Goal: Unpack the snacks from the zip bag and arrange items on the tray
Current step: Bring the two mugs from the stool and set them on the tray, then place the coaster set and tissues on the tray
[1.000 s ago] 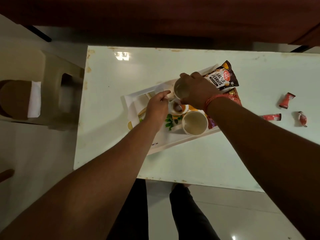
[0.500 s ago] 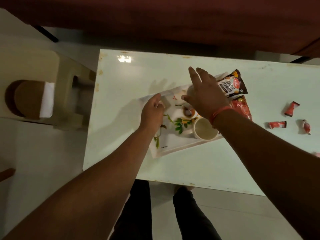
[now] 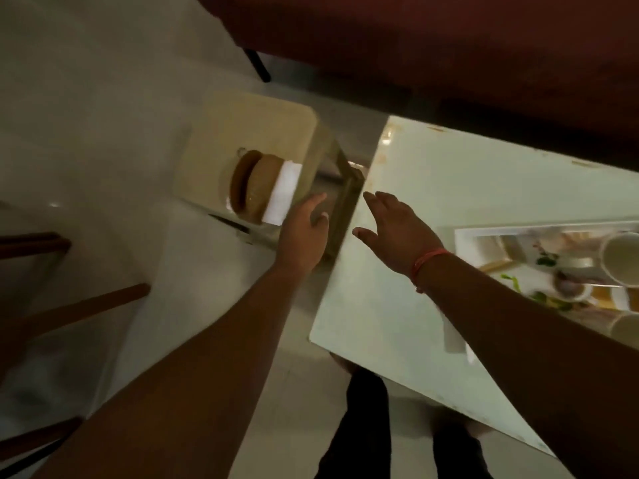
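Head view: both hands empty, fingers straight and spread. The left hand [image 3: 304,233] hovered off the table's [image 3: 449,202] edge, near a stool [image 3: 256,133]; the right hand [image 3: 397,229] hung over the table's corner. The tray [image 3: 465,238] — bearing 2 cups [image 3: 620,259] — lay well right of both hands.

No readable text, label, brand, number or sign anywhere. Too blurred to show any print on the tray [image 3: 465,238] or the cups upon it.
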Demonstrator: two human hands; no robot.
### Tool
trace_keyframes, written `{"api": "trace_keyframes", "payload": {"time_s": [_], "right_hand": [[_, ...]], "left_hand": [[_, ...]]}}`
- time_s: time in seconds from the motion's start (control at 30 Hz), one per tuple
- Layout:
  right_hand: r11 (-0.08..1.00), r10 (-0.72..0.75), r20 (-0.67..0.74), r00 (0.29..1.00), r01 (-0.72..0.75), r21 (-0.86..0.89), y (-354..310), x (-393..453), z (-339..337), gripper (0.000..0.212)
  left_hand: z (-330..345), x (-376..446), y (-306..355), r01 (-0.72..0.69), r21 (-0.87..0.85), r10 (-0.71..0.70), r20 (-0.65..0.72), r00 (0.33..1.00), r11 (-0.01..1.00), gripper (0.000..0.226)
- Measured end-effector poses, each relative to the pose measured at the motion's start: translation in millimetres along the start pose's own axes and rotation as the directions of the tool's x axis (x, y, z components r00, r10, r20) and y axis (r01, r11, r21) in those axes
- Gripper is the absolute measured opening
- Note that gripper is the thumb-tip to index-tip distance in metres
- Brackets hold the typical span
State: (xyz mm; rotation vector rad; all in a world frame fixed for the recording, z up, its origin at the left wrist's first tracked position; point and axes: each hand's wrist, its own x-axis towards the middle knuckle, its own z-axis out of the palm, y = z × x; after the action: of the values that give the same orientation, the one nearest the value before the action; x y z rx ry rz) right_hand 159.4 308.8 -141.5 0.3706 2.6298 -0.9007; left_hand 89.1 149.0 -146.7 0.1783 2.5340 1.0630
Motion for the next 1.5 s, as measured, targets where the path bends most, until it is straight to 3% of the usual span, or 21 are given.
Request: {"api": "trace_keyframes", "payload": {"time_s": [0.17, 0.23, 0.3, 0.4, 0.5, 0.63, 0.8, 0.9, 1.1, 1.2, 1.37, 1.5], "right_hand": [[0.993, -0.064, 0.05, 0.997, 0.059, 0.105, -82, 51, 34, 0.07], [0.986, -0.057, 0.068, 0.996, 0.045, 0.161, -111, 68, 46, 0.075], [0.977, -0.025, 0.067, 0.997, 0.01, 0.215, -135, 81, 54, 0.076], [0.94, 0.033, 0.058, 0.998, -0.051, 0.336, -165, 100, 61, 0.069], [0.883, 0.076, 0.085, 0.993, -0.107, 0.458, -181, 113, 66, 0.061], [0.768, 0.141, 0.131, 0.981, -0.192, 0.611, -189, 117, 74, 0.065], [0.701, 0.155, 0.126, 0.98, -0.199, 0.685, -192, 119, 76, 0.06], [0.665, 0.138, 0.089, 0.987, -0.158, 0.729, -192, 116, 73, 0.056], [0.626, 0.099, -0.04, 0.994, -0.031, 0.779, -160, 76, 56, 0.054], [0.641, 0.145, -0.148, 0.978, 0.021, 0.767, -124, 32, 39, 0.036], [0.69, 0.306, -0.225, 0.925, -0.053, 0.722, -45, -44, 23, 0.047], [0.697, 0.395, -0.231, 0.889, -0.126, 0.706, 21, -97, 12, 0.038]], "left_hand": [[-82, 27, -44, -0.198, 0.114, 0.217, -0.184, 0.959, 0.973, 0.033], [-106, 39, -60, -0.144, 0.11, 0.171, -0.302, 0.938, 0.984, 0.034], [-122, 50, -73, -0.002, 0.009, 0.005, -0.347, 0.938, 1.0, 0.038], [-135, 65, -88, 0.193, -0.155, -0.219, -0.169, 0.961, 0.969, 0.045], [-139, 74, -92, 0.22, -0.199, -0.224, 0.003, 0.975, 0.955, 0.045], [-132, 85, -88, 0.266, -0.268, -0.243, 0.118, 0.963, 0.926, 0.046], [-125, 91, -85, 0.276, -0.3, -0.256, 0.103, 0.961, 0.913, 0.05], [-121, 86, -78, 0.247, -0.357, -0.257, 0.02, 0.966, 0.901, 0.044], [-86, 48, -36, 0.175, -0.41, -0.24, -0.111, 0.965, 0.895, 0.033], [-49, 12, -7, 0.156, -0.433, -0.191, -0.039, 0.981, 0.888, 0.022], [30, -51, 35, 0.157, -0.477, -0.107, 0.131, 0.986, 0.865, 0.026], [93, -98, 65, 0.212, -0.499, -0.1, 0.243, 0.965, 0.84, 0.026]]}}
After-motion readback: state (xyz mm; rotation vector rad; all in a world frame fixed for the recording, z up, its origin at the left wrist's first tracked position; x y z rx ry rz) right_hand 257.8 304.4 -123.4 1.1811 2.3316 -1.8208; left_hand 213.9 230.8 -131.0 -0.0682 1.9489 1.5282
